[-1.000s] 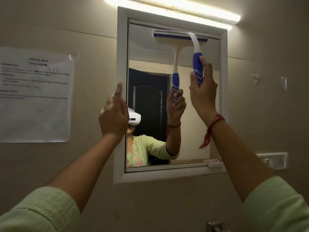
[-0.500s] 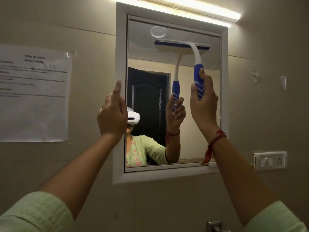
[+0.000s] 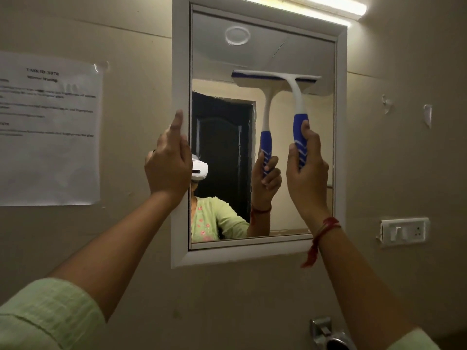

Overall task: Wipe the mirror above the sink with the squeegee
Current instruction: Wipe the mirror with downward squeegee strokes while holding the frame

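- Head cam was tilted up at the mirror (image 3: 214,59). It filled the middle of the frame in its white surround, with a strip light (image 3: 316,6) glowing along the top. The glass reflected a dark doorway and the person's own raised arm.
- Paper notice (image 3: 48,130) was taped at the left of the frame, well apart from the action. Print was too blurry to read.
- Left hand (image 3: 168,168) sat against the mirror's left border at mid-height, index finger straight up along it and the other fingers curled. Looked like bracing, but I couldn't tell if it actually gripped the edge.
- Right hand (image 3: 307,170) was wrapped round the blue grip, right of centre, thumb running up the handle. A red thread (image 3: 321,236) hung off that wrist.
- Squeegee (image 3: 298,104) had its blade level and flat on the glass, upper right of the mirror. A second earlier the blade was hard up against the top edge of the glass, so it had slid down a fair way. My read: the downward pull was properly under way and the top-right strip was done. The lower glass and the left side were still to do.
- Switch plate (image 3: 403,232) was at the right, not involved.
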Tool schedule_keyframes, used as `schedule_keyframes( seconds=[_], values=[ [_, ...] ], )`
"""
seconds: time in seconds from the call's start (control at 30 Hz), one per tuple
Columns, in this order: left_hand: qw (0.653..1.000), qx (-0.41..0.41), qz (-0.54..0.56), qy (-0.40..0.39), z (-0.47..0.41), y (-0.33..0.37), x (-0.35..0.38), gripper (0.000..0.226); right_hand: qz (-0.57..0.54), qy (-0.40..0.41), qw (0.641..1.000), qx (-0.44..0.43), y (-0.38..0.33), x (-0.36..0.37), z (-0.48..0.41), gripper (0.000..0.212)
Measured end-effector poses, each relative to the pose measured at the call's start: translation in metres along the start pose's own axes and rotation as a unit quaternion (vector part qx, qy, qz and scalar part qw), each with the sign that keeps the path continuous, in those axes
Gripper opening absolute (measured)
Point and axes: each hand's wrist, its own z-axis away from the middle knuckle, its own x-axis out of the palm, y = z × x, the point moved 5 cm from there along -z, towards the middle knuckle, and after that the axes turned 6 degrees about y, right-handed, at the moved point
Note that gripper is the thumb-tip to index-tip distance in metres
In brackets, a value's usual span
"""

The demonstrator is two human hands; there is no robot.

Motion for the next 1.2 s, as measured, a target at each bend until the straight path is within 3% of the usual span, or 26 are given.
schedule_keyframes(
  seconds=[0.13,0.37,0.57,0.8,1.03,1.2],
  values=[
    [1.0,0.004,-0.005,-0.007,0.0,-0.001,0.0,0.045,-0.006,0.014,1.0,0.005,-0.009,0.003,-0.022,0.044],
    [1.0,0.001,0.005,-0.008,0.0,-0.001,-0.001,0.045,0.006,-0.014,1.0,0.02,-0.001,-0.014,0.034,0.048],
    [1.0,0.0,-0.005,-0.011,0.0,-0.001,0.0,0.044,-0.003,0.004,1.0,0.028,-0.006,-0.007,0.0,0.045],
    [1.0,-0.005,-0.001,-0.011,0.001,-0.001,0.0,0.044,-0.044,-0.025,0.998,0.04,0.014,-0.023,0.072,0.051],
    [1.0,-0.009,0.006,-0.009,0.001,0.0,-0.002,0.044,-0.024,0.0,0.999,0.045,0.007,-0.018,0.032,0.048],
    [1.0,-0.014,-0.005,-0.005,0.001,0.002,-0.001,0.044,-0.058,-0.037,0.995,0.066,0.017,-0.03,0.082,0.055]
  ],
)
